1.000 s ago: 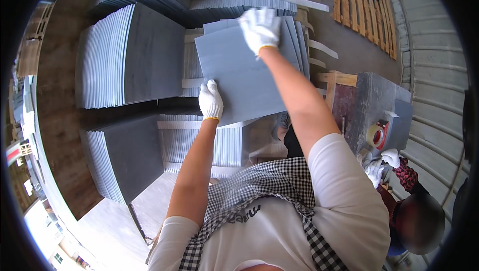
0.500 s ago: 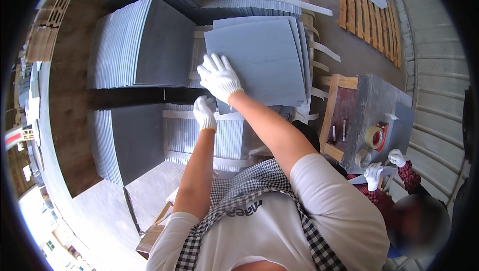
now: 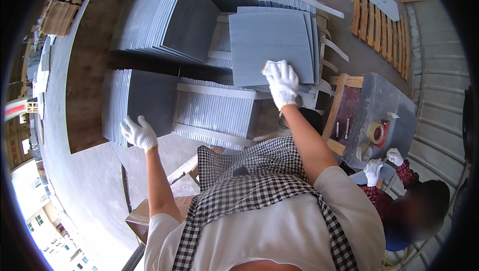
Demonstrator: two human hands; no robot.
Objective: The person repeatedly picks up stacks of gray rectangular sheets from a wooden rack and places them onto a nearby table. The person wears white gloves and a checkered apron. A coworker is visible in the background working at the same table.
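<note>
My right hand, in a white knit glove, lies over the near edge of a flat grey slab. Its fingers reach forward onto the surface and look slightly bent. That slab tops a few others, slightly fanned out at the right, resting on a strapped row. My left hand, gloved alike, is open at the near corner of a standing stack of grey slabs, thumb apart from the fingers. Whether it touches the stack I cannot tell.
More upright slabs stand behind, beside strapped rows. At right, a grey-topped crate carries a tape roll; a co-worker's gloved hands are at its near end. A wooden pallet lies far right, a cardboard box near left.
My left hand has moved left, away from my right hand, to the standing stack. My right hand has shifted from the flat slab's left side to its near edge. The view has shifted.
</note>
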